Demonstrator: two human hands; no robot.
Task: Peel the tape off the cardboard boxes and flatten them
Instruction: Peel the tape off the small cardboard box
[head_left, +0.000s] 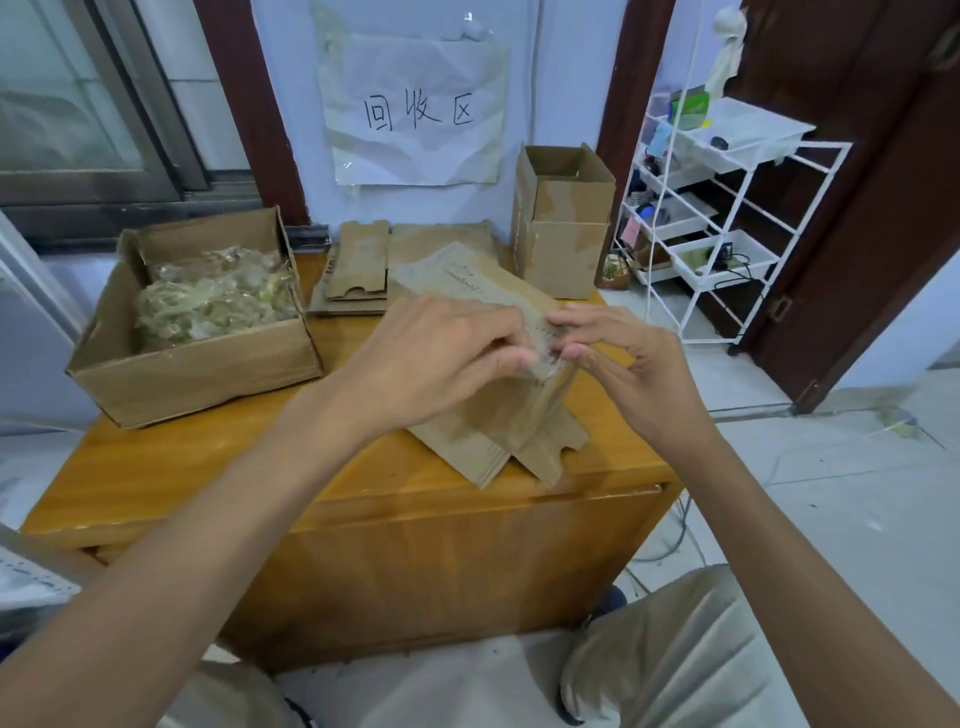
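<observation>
Both forearms reach in from the near edge over a wooden cabinet (208, 467). On its top, a collapsed cardboard box (493, 415) lies under the hands, its long axis running from the near right corner away toward the far left, with its loose flaps pointing toward the viewer. The left hand (441, 358) rests on the box's upper face, fingers curled, pinching at a strip of clear tape (543, 358) on the box's raised right edge. The right hand (623, 364) meets it from the other side, its fingertips (571, 353) pinched on the same strip. A printed line of small marks runs along the box's far face, too small to read.

Further left stands an open carton (197, 374) filled with crumpled, peeled tape. Behind the hands lies a stack of flattened cardboard (358, 275), and to the far right an upright open box (563, 223). On the wall above, a creased paper sign (415, 109) reads "回收区". A white wire rack (727, 208) stands at right.
</observation>
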